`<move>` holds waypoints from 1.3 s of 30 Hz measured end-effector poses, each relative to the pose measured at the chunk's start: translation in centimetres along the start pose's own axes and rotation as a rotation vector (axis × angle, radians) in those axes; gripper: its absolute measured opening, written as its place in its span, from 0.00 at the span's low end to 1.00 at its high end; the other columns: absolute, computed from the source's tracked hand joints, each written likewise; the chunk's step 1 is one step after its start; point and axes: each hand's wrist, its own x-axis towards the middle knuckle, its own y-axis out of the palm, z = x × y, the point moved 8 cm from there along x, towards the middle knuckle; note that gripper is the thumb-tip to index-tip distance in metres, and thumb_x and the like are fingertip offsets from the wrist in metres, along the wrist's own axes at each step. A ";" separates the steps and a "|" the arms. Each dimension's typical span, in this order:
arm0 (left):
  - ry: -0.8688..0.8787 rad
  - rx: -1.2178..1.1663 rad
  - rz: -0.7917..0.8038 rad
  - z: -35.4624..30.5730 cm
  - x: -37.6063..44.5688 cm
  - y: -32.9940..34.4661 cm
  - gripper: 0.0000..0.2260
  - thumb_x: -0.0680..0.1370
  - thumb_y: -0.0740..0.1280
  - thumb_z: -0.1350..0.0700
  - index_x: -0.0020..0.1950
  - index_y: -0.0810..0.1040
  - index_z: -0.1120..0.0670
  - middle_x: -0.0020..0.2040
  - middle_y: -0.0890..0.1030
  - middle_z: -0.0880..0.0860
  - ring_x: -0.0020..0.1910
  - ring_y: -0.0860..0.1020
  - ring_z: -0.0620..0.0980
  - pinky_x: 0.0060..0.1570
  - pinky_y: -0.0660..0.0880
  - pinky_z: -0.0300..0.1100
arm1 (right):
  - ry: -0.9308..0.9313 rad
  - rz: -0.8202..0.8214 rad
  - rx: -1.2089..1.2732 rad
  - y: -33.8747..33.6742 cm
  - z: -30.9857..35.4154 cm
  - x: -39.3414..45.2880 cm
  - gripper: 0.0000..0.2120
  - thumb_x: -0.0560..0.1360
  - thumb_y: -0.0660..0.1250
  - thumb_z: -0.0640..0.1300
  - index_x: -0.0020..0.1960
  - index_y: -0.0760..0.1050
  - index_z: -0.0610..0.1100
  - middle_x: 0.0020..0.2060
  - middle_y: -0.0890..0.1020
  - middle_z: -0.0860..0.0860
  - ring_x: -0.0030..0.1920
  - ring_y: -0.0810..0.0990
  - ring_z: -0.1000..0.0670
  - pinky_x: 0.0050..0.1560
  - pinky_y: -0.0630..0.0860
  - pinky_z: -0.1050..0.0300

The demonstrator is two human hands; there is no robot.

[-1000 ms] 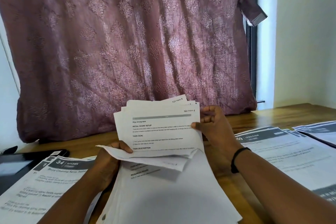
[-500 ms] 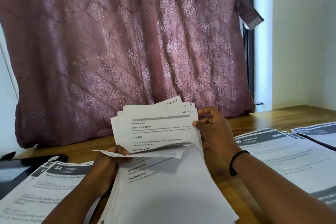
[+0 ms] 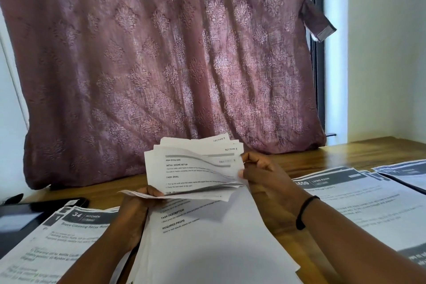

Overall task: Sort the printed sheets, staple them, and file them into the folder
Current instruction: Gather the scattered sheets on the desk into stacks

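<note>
Printed sheets stand fanned above the wooden table, their lower halves folded toward the camera. The left hand grips the fold at its left edge, while the right hand pinches the upper right corner of the front page between its fingers. Other printed stacks lie on either side.

Single head-worn wide-angle view, looking forward and slightly down across the wooden bench toward a patterned curtain filling the upper frame. Set close: both forearms entering from the bottom edge, left hand and right hand just below centre with the fanned printed sheets between them. Bench edges and side stacks curved and stretched at the margins; no second view to compare.
</note>
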 end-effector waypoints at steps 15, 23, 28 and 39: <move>0.032 -0.032 0.035 -0.7 -0.4 0.7 0.11 0.64 0.64 0.69 0.25 0.77 0.56 0.42 0.85 0.59 0.39 0.82 0.56 0.40 0.78 0.47 | -0.016 -0.237 -0.530 -2.1 -0.4 -0.6 0.29 0.55 0.77 0.54 0.53 0.69 0.62 0.56 0.75 0.48 0.52 0.79 0.50 0.54 0.79 0.51; 0.055 -0.018 0.019 -0.6 0.0 0.1 0.10 0.64 0.64 0.67 0.25 0.77 0.56 0.46 0.84 0.61 0.44 0.80 0.60 0.42 0.76 0.48 | -0.092 -0.348 -0.515 -1.6 0.1 -0.8 0.38 0.61 0.80 0.53 0.64 0.62 0.56 0.61 0.73 0.54 0.53 0.78 0.55 0.52 0.80 0.59; 0.058 -0.019 0.025 -0.6 -0.2 0.3 0.17 0.69 0.62 0.70 0.24 0.77 0.55 0.43 0.85 0.57 0.44 0.80 0.59 0.41 0.76 0.48 | -0.151 -0.462 -0.592 -1.6 1.2 -1.1 0.35 0.63 0.80 0.52 0.63 0.63 0.55 0.59 0.75 0.54 0.54 0.79 0.53 0.51 0.81 0.52; 0.069 -0.031 0.024 -1.0 -0.5 0.6 0.19 0.70 0.60 0.70 0.22 0.77 0.54 0.40 0.85 0.56 0.42 0.81 0.56 0.42 0.74 0.46 | -0.290 -0.589 -0.747 -1.0 3.5 -1.9 0.15 0.70 0.75 0.47 0.35 0.69 0.58 0.41 0.70 0.61 0.46 0.72 0.51 0.46 0.66 0.59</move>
